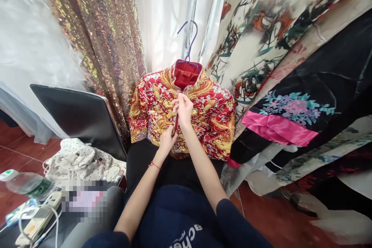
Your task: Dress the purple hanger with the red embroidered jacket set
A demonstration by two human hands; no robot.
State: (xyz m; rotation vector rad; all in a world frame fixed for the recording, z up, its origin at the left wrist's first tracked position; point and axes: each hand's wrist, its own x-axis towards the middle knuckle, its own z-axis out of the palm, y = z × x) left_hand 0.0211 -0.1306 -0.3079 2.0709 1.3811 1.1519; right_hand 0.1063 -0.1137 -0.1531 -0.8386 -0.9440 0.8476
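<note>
A red jacket (157,104) with gold and silver embroidery and a stand-up collar hangs on a purple hanger (190,42), its lower part resting over my dark-clad lap. My right hand (184,110) is pinched at the front opening, just under the collar. Lower and slightly to the left, my left hand (167,139) has its fingers closed on the same front. Between the two hands runs a narrow dark red strip (176,123), which looks like the edge of the jacket's opening. My fingertips cover any fastener there.
Left of me are a black chair back (75,112), a dotted white cloth bag (78,159), a plastic bottle (30,184) and a power strip (40,217) with cables. A sequined curtain (107,27) hangs behind. Several garments, including a black embroidered one (325,69), hang at right.
</note>
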